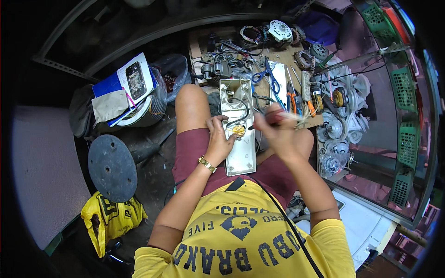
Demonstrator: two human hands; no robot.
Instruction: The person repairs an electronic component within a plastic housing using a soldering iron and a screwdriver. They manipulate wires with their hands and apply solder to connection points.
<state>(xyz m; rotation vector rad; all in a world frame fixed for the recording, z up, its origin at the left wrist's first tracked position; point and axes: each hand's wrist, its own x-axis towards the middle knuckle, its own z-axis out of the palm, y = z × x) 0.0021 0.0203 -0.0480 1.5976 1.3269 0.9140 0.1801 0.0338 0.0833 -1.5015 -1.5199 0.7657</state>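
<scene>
A long cream plastic casing [241, 160], open side up, rests across my lap between my thighs. Inside it are dark wires and a small round yellow part [238, 130]. My left hand [219, 139] grips the casing's left edge, its thumb beside the yellow part. My right hand [279, 134], smeared by motion, is closed around a red-handled tool [274, 116] at the casing's right side. The tool's dark end points toward the yellow part; its exact kind is too blurred to make out.
Ahead, a wooden bench [199, 34] carries blue-handled scissors [267, 76], orange-handled pliers [292, 98] and motor parts. White plastic parts [333, 125] crowd the right side, beside green baskets [408, 143]. At left stand a bucket topped with papers [134, 83], a round dark plate [112, 168] and a yellow bag [113, 220].
</scene>
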